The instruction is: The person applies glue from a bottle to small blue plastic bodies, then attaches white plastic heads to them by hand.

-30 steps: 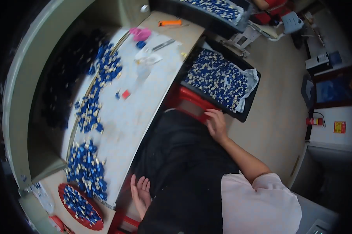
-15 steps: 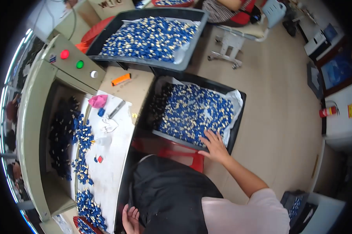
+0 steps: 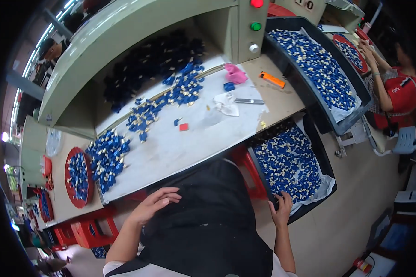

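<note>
Head view, only one; clock face centred on the frame. Left hand at 7, over the dark apron, loosely bent, nothing seen in it. Right hand at 4–5, by the near edge of the lower black tray; thumb and fingers parted, can't tell if they grip the rim or just touch. That tray sits at 3–4, filled with loose blue-and-cream pieces over a crumpled white liner. Handling, my judgement: take the rim itself, not the liner; keep the tray level, as shallow loose pieces would likely slide; bring the left hand across for support. Edges: bench front edge slants from 8 up toward 2, close to the lap; red stool at 4, tight beside the tray; upper tray at 2, overhead side limited. Co-worker at 2–3, beyond it. Best room is bare floor at 4, outside the tray. Toward 9, bench pile and red dish leave less.
</note>
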A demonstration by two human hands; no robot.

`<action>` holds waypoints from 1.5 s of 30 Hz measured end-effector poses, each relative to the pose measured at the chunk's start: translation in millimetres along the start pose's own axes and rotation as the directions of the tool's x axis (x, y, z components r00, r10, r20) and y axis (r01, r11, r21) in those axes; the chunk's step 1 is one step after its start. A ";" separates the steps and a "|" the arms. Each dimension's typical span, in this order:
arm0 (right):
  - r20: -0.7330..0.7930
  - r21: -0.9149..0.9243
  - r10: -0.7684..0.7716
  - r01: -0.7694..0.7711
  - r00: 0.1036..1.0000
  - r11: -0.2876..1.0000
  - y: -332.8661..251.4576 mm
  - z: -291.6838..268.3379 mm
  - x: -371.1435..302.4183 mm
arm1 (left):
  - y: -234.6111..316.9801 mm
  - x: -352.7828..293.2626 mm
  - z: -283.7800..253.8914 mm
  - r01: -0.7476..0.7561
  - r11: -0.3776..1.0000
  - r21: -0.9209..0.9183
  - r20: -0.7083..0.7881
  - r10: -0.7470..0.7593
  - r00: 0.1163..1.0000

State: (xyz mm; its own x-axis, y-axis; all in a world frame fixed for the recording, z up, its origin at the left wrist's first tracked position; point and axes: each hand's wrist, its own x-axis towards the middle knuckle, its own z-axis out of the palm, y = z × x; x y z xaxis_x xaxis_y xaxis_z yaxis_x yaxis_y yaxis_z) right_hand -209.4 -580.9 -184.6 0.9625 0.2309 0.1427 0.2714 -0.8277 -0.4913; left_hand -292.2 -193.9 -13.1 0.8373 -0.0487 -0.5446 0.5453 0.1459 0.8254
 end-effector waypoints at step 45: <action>-0.242 0.129 -0.478 0.517 0.844 0.846 -184.9 -16.2 352.1 | 131.3 158.2 -77.5 -0.175 0.460 0.870 -0.313 0.791 0.526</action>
State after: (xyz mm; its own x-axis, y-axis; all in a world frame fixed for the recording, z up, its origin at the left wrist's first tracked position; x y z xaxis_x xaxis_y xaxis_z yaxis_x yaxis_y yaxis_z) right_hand 79.2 -354.9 -29.6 0.6817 0.4669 0.5633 0.7274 -0.5151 -0.4533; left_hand -91.2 -105.8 -2.5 0.8594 0.3988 0.3199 0.1387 -0.7841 0.6049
